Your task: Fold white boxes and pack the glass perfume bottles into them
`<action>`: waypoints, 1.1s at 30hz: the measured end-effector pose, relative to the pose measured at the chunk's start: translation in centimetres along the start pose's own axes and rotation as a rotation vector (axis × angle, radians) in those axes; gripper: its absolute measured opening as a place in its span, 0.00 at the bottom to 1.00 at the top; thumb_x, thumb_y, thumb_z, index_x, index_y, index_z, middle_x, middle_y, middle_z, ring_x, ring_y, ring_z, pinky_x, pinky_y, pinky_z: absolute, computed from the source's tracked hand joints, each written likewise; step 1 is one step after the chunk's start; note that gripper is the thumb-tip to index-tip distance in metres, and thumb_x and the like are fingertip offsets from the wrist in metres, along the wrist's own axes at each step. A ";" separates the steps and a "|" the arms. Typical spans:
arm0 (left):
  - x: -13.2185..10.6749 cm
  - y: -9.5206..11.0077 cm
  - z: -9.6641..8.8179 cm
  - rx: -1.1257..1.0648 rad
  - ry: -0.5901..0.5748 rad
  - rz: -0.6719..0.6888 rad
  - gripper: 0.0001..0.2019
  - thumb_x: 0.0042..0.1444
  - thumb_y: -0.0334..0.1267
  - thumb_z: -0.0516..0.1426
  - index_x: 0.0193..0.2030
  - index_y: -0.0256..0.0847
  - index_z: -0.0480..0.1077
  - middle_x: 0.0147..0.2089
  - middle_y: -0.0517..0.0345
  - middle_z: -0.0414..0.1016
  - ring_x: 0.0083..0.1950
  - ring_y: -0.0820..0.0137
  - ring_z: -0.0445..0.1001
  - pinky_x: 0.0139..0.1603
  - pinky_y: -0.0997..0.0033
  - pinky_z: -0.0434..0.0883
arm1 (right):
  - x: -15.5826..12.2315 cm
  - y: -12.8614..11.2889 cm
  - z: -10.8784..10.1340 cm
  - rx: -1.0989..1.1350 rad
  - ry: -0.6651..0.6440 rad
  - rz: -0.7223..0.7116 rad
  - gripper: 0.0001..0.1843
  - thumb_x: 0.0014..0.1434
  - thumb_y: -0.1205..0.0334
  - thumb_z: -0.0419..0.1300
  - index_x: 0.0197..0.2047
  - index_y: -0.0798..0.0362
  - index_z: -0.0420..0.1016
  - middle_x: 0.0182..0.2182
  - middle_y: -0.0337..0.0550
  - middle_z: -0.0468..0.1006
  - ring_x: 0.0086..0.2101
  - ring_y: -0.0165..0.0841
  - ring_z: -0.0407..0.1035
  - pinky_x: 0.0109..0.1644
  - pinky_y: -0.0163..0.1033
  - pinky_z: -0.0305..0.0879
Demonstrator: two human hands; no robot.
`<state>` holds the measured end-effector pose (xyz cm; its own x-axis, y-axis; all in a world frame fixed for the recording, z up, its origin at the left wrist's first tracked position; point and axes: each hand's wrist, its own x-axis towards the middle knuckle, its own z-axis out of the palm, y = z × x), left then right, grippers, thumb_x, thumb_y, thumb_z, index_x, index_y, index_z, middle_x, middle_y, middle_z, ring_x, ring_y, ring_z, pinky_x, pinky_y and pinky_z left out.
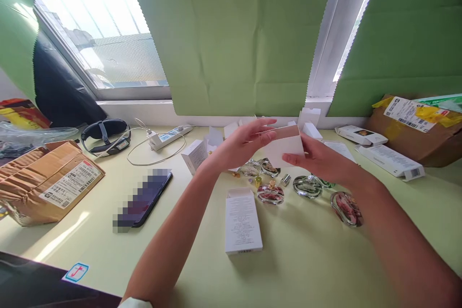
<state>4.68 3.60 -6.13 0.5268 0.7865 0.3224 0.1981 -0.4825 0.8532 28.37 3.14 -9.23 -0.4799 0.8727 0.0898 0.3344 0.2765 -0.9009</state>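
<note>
A small white cardboard box [285, 150] is held up over the middle of the surface [202, 264], one face turned toward the viewer. The right hand [319, 155] grips it: the thumb presses the near face, and the other fingers go behind the right edge. The left hand [240, 143] lies along the upper left edge, its fingers stretched out; whether they pinch the card or only rest against it cannot be told.

The step in hand looks to be two-handed handling of this box. The next move seems to call for a steady right-hand hold and care over the glass below.

Nearest beneath are a clear oval glass bottle with a pinkish pattern [270, 194], a clear oval glass bottle with dark green tones [307, 187], a small gold cap [258, 181] and a silver cylindrical cap [286, 180]. A reddish oval glass bottle [346, 209] lies by the right forearm. Closer to the viewer lies a white printed carton [243, 224]. Farther left is a black phone [155, 200]; far right, a brown cardboard parcel [407, 142].
</note>
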 end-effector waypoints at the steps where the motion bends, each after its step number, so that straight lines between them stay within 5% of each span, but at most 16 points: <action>1: 0.0 0.1 0.1 -0.028 -0.003 0.013 0.22 0.67 0.48 0.54 0.64 0.45 0.65 0.63 0.49 0.72 0.59 0.62 0.73 0.54 0.64 0.73 | -0.1 -0.2 0.2 -0.033 0.009 -0.011 0.30 0.61 0.46 0.63 0.64 0.40 0.63 0.49 0.42 0.79 0.45 0.42 0.74 0.44 0.47 0.73; 7: -0.1 0.7 -0.7 -0.044 0.012 -0.048 0.25 0.66 0.49 0.56 0.67 0.48 0.61 0.68 0.49 0.65 0.63 0.62 0.69 0.56 0.64 0.71 | -0.3 -0.5 0.1 -0.078 0.063 -0.049 0.29 0.61 0.45 0.62 0.64 0.39 0.62 0.51 0.43 0.79 0.48 0.47 0.74 0.45 0.50 0.75; 10: -1.2 0.2 -1.8 0.106 0.046 -0.184 0.24 0.64 0.55 0.55 0.61 0.46 0.65 0.60 0.49 0.71 0.55 0.64 0.74 0.48 0.65 0.73 | -0.4 -0.2 -0.6 -0.041 0.125 -0.057 0.29 0.60 0.46 0.63 0.63 0.37 0.63 0.54 0.42 0.78 0.53 0.49 0.72 0.50 0.55 0.75; 13: -4.2 -2.0 -2.1 0.412 -0.164 -0.385 0.22 0.61 0.60 0.55 0.45 0.42 0.74 0.42 0.53 0.75 0.39 0.66 0.74 0.37 0.66 0.72 | -0.6 -0.4 -1.1 0.031 0.175 -0.091 0.27 0.59 0.48 0.65 0.61 0.36 0.66 0.56 0.40 0.76 0.57 0.50 0.69 0.57 0.59 0.71; 15: -7.1 -4.3 -1.9 0.526 -0.315 -0.418 0.19 0.58 0.57 0.59 0.42 0.42 0.76 0.42 0.52 0.73 0.41 0.63 0.73 0.38 0.64 0.71 | -0.9 -0.9 -1.2 0.084 0.205 -0.104 0.26 0.59 0.49 0.65 0.60 0.34 0.67 0.57 0.39 0.76 0.59 0.48 0.67 0.61 0.60 0.67; 18: -11.0 -7.1 -1.4 0.488 -0.274 -0.411 0.16 0.56 0.54 0.62 0.41 0.43 0.75 0.42 0.53 0.69 0.45 0.61 0.72 0.39 0.63 0.73 | -1.4 -2.0 -1.0 0.153 0.242 -0.110 0.27 0.60 0.49 0.65 0.61 0.33 0.67 0.59 0.37 0.75 0.61 0.46 0.65 0.64 0.60 0.64; 21: -12.8 -7.4 -1.4 0.300 -0.185 -0.443 0.15 0.57 0.53 0.62 0.41 0.44 0.72 0.52 0.52 0.65 0.47 0.64 0.72 0.40 0.64 0.76 | -1.8 -3.1 -0.7 0.213 0.271 -0.181 0.27 0.59 0.50 0.66 0.61 0.36 0.67 0.61 0.37 0.73 0.62 0.45 0.64 0.67 0.57 0.61; 27: -10.3 -2.0 -2.1 0.405 0.014 -0.183 0.10 0.61 0.48 0.61 0.39 0.45 0.76 0.66 0.52 0.58 0.63 0.59 0.66 0.62 0.53 0.70 | -2.6 -4.6 -0.9 0.372 0.355 -0.391 0.25 0.65 0.53 0.61 0.64 0.38 0.66 0.64 0.36 0.70 0.63 0.37 0.63 0.67 0.47 0.63; 33: -5.1 -0.6 -4.0 -0.016 -0.092 -0.062 0.12 0.58 0.47 0.63 0.41 0.41 0.78 0.55 0.46 0.74 0.55 0.56 0.76 0.50 0.56 0.77 | -3.9 -5.5 -1.8 0.413 0.455 -0.364 0.20 0.65 0.48 0.60 0.59 0.34 0.71 0.63 0.32 0.72 0.62 0.40 0.65 0.64 0.48 0.68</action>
<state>-1.43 1.46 -6.68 0.5880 0.7754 0.2301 0.2202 -0.4272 0.8769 29.88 -1.10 -3.86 -0.0868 0.8602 0.5025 -0.1600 0.4858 -0.8593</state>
